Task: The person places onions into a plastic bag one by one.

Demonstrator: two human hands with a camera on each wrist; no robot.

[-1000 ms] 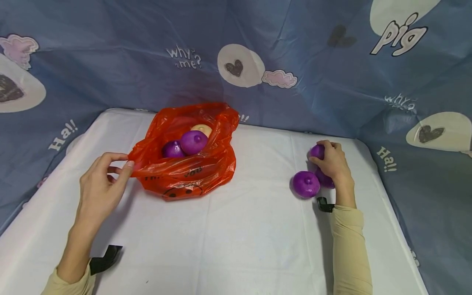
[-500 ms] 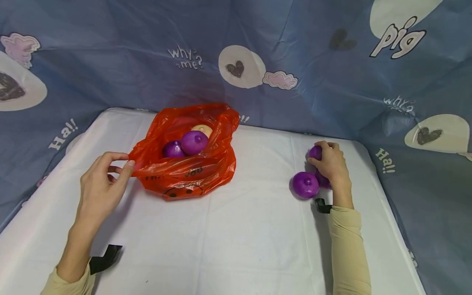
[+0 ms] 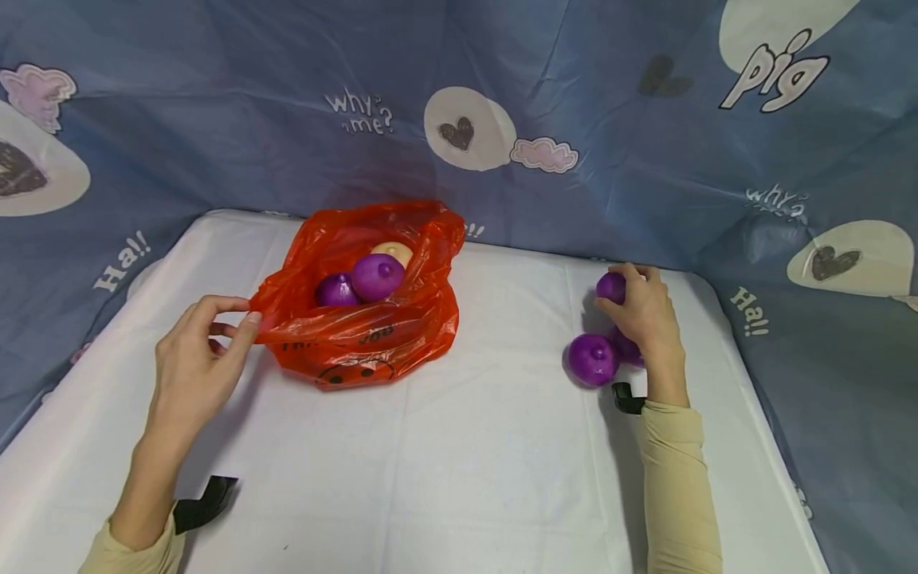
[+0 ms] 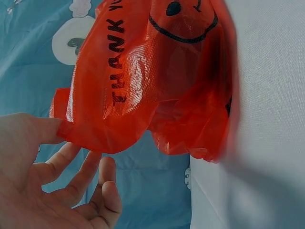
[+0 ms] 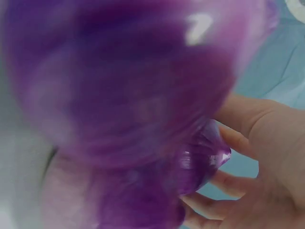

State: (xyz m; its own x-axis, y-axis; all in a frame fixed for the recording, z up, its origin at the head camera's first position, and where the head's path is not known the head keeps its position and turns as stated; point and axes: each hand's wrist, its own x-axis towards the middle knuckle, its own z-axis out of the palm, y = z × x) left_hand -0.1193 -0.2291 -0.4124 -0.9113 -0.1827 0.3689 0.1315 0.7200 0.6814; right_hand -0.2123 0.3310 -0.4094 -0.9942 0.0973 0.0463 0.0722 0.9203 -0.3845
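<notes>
The held onion (image 3: 611, 287), a glossy purple globe, is at the far right of the white table (image 3: 488, 470), the right hand's (image 3: 647, 311) thumb and fingers grasping it. Compared with half a second ago, it is slightly farther off, with a wider gap to the two loose onions (image 3: 593, 360) on its near side. The left hand (image 3: 194, 368) pinches the bag's (image 3: 426, 335) left rim, as before; its thin red plastic is crinkled and shiny. Inside are two purple onions (image 3: 377, 277) and a pale one (image 3: 392, 252). Behind hangs a creased blue sheet (image 3: 272, 151).

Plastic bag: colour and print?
Red bag with black lettering and a black smiley; shows best in the left wrist view.
</notes>
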